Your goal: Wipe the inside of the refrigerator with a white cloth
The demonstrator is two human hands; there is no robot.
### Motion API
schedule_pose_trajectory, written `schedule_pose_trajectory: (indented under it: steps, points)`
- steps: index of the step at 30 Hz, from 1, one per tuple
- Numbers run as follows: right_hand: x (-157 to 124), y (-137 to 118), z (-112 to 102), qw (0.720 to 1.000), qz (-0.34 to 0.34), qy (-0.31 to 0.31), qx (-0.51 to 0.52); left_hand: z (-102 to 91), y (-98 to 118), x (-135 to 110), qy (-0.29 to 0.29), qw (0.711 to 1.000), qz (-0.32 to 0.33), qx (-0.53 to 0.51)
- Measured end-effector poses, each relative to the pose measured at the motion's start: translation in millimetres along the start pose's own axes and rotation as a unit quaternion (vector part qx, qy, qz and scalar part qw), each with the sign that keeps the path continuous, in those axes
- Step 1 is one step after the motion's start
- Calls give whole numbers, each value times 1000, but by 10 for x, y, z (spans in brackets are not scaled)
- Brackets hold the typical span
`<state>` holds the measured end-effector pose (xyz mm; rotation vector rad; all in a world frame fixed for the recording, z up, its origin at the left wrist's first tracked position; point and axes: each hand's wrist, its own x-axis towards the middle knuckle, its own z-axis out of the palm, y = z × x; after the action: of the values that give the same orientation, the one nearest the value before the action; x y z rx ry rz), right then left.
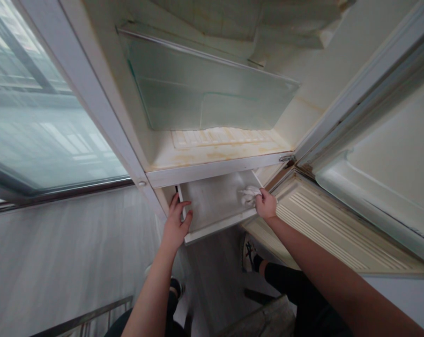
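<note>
Clutching, right hand (267,204): closed in a fist around a bunched white cloth (249,195), by the right wall of the drawer (220,227); cannot tell of any hold on the wall as well.
Left hand (178,224): about half open, fingers parted and bent, set at the top edge of the left wall; apparently no firm grip there (too small to judge the pressure).
Drawer: juts out from the lower part of the fridge (212,154), just below the crossbar (219,170); pale inside, with low sides.
Drawer handling: probably light and rigid, likely thin plastic; may crack at a corner if twisted, may slip if damp; best held by both side walls, thumbs inside and fingers outside.
Cloth: gathered small, inside the right wall, partly hidden by the fist; looks soft and limp, easy to fold over a finger; best pinched at the bunched middle.
Glass shelf (212,93): tilts inside the fridge, above the crossbar; to judge by looks, heavier, slick and fragile, so better taken by two opposite edges.
Doors at the right: upper door (387,173) and ribbed lower door (338,229), both swung open.
Below: shoe (247,253) near the lower door, on the grey floor (212,262).
</note>
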<state>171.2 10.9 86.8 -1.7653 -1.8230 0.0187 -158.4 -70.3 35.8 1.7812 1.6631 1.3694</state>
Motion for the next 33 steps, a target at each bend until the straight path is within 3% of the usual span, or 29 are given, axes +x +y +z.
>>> schedule_pose_trajectory:
  steps: [33]
  points:
    - [-8,28,18,1000,-6,-5,13,13,0,0,3,1000,-3,-2]
